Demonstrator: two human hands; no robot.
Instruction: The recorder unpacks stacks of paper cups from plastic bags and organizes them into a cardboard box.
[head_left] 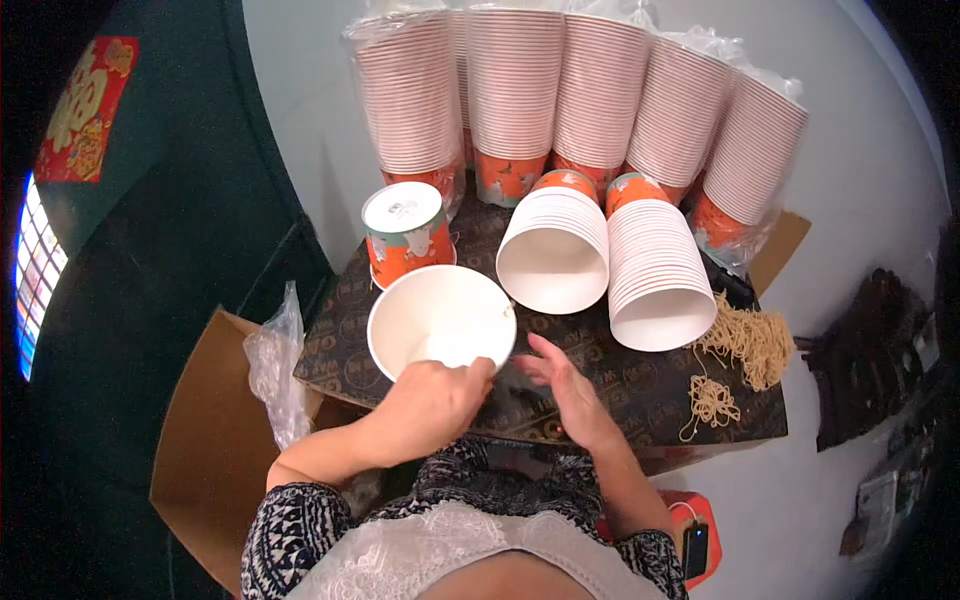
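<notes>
A white-lined paper cup (pixel 430 300), wide like a small bucket, faces me with its mouth at the near left of the box top. My left hand (pixel 435 405) is closed at its near rim, fingers curled there. A small beige bit, perhaps string, shows on the cup's right rim. Just right of the cup, my right hand (pixel 570 390) has its fingers apart and holds nothing. Behind the cup, an orange and green paper cup (pixel 408 240) stands upside down. Two stacks of nested cups lie on their sides, the left stack (pixel 555 265) and the right stack (pixel 660 285).
Tall plastic-wrapped cup stacks (pixel 515 90) line the back against the wall. Beige string (pixel 745 345) lies in a bundle at the right, a loose tangle (pixel 713 402) nearer me. An open cardboard box (pixel 205 440) with clear plastic (pixel 275 370) stands left; a phone (pixel 695 550) rests on a red stool below right.
</notes>
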